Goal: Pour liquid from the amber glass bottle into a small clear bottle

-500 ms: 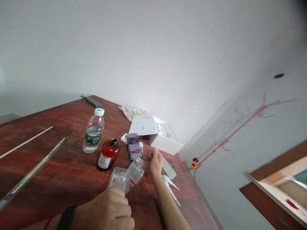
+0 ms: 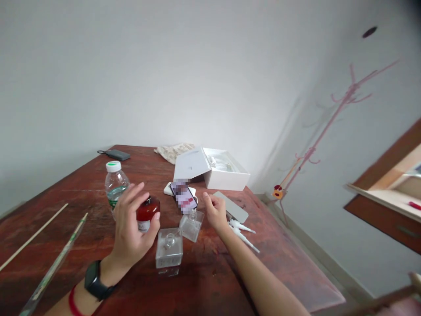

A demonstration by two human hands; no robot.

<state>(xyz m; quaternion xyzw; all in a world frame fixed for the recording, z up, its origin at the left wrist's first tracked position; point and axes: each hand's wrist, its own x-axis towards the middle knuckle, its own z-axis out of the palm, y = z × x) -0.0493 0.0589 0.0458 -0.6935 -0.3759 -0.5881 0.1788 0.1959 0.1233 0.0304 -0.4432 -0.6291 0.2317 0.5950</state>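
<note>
Plainly found the left hand (image 2: 131,228) spread and cupped about the brown bottle (image 2: 147,213), thumb against its label, fingers over its shoulder, not yet clamped. Saw that bottle standing upright on the surface (image 2: 204,281), uncapped as far as could be told, just beside the water bottle (image 2: 113,182) and behind the near glass flask (image 2: 169,254). Noted the right hand (image 2: 215,213) loosely curled with nothing seen in it, resting just beside the far glass flask (image 2: 191,226) and near the phone (image 2: 183,197).

Judged the crowding the main hazard. Could have knocked the water bottle with the spread outer fingers, since little room lay between the two. Could have slopped liquid from the open neck if lifted at a tilt or by a half-formed grip on the smooth wall, and wetted the phone lying close behind. Could have clipped the near glass flask with the wrist or the bottle's base on a low carry, toppling it against its neighbour. Reckoned the right hand's knuckles equally likely to nudge the far glass flask toward the white droppers (image 2: 243,232) lying near the edge. Marked also the glass rod (image 2: 55,263) near the left forearm, liable to roll if brushed.
</note>
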